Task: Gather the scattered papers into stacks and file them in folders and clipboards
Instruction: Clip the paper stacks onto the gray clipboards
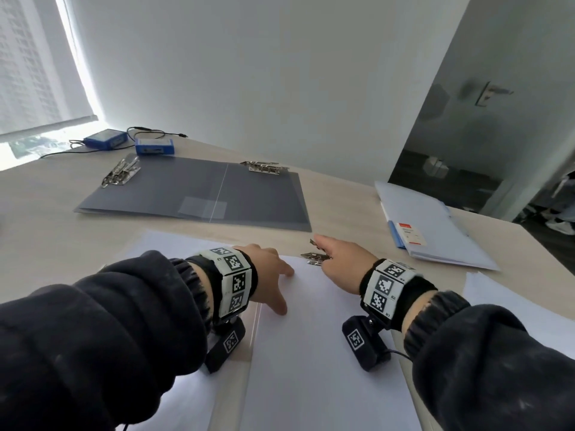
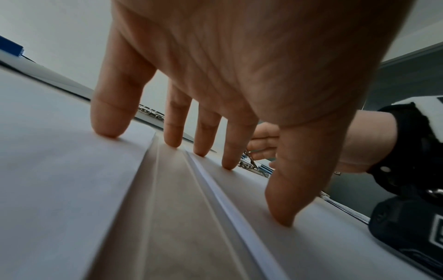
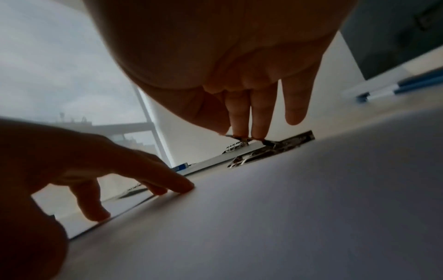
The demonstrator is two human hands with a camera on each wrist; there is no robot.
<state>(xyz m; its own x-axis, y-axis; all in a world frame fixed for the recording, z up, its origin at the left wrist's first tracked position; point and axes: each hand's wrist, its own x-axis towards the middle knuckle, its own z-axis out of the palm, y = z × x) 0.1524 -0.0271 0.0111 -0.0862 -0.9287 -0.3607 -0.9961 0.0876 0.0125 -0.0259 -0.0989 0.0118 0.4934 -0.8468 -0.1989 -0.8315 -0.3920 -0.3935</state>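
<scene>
Left hand (image 2: 239, 75) flat on papers (image 1: 311, 353); wrist view: right hand (image 3: 239, 85) apparently pinches clip (image 3: 271, 149).

White paper stack (image 1: 311, 337) lies flat, metal clip (image 1: 314, 258) at its far edge — 2 grey clipboards (image 1: 199, 191) beyond, blue folder (image 1: 435, 225) right.
</scene>
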